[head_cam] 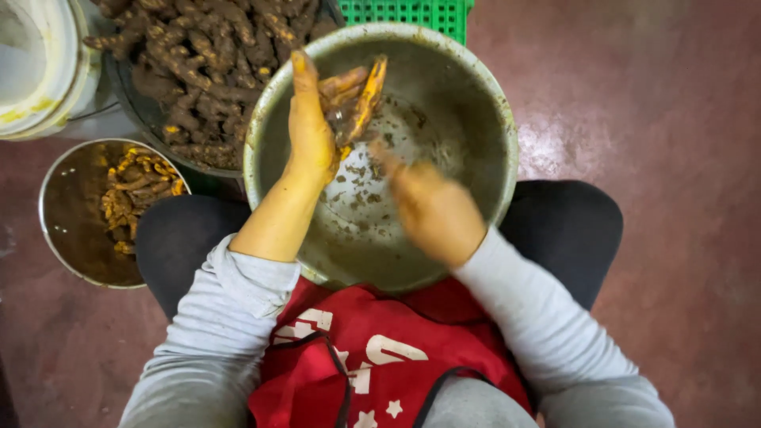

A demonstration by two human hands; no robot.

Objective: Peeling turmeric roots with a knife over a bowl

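Two hands work above a steel basin (491, 119): the left hand (311, 131) grips a knobbly turmeric root (358, 99), likely stiff, light and slippery with juice. Its thick middle looks the safest hold. The right hand (432, 208) is blurred; its grasp cannot be told.

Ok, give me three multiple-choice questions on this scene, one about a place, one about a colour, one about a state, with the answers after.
1. Where does the big metal basin rest?
A. on the person's lap
B. on a shelf
C. inside the crate

2. What colour is the crate behind the basin?
A. blue
B. green
C. black

3. What is the left hand doing?
A. lying flat and empty
B. holding a turmeric root over the basin
C. gripping the basin rim

Answers:
1 A, the basin sits between the knees.
2 B, its lattice is green.
3 B, the fingers close on a partly peeled orange root, while the right hand is blurred beside it.
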